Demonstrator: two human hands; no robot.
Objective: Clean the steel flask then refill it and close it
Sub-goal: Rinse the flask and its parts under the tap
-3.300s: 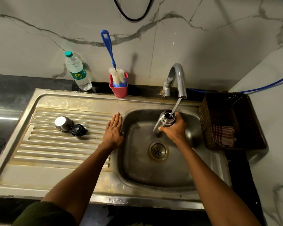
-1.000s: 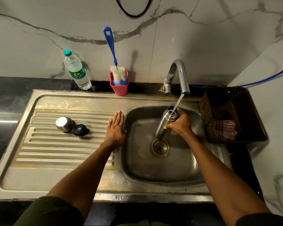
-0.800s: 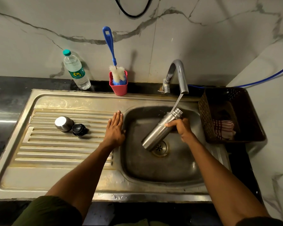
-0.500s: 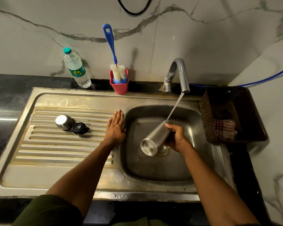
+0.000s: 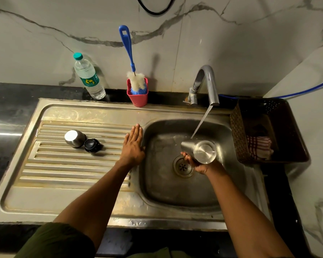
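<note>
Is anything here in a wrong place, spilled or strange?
Nothing is damaged. One oddity: the tap runs, but the right hand holds the steel flask tipped with its base toward the camera, so the water stream strikes its side, not its mouth.

It was a home kitchen: a steel sink (image 5: 185, 202) with a ribbed drainboard (image 5: 78, 164) filled the middle, a running tap (image 5: 209, 84) stood upper right, and a bottle brush (image 5: 132, 71) (in a red cup (image 5: 138, 97)) leaned against marble wall tiles (image 5: 45, 43).
</note>
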